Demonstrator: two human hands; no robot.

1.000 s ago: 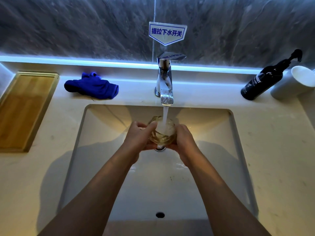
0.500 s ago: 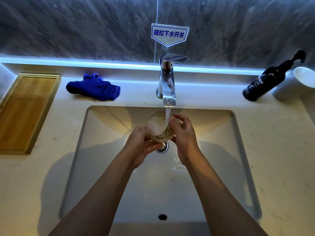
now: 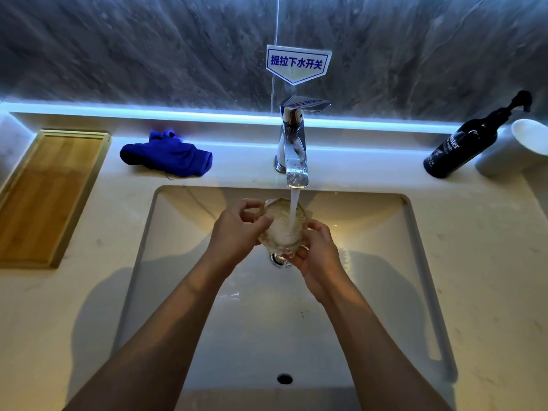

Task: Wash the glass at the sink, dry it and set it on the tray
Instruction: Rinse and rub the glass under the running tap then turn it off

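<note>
A clear textured glass (image 3: 281,225) is held over the white sink basin (image 3: 189,292), mouth up under the stream running from the chrome faucet (image 3: 293,149). Water foams inside it. My left hand (image 3: 237,232) grips its left side, fingers at the rim. My right hand (image 3: 317,256) cups its lower right side and base. The wooden tray (image 3: 44,191) lies on the counter at the far left. A crumpled blue cloth (image 3: 169,155) rests on the counter behind the basin's left corner.
A black pump bottle (image 3: 462,146) and a white cup (image 3: 516,146) stand at the back right of the counter. A blue-lettered sign (image 3: 296,63) hangs on the dark wall above the faucet. The drain (image 3: 278,259) sits below the glass.
My hands have shifted on the glass: the left hand moved up to the rim side, the right hand dropped to the lower side and base. Water now falls straight into the glass.
</note>
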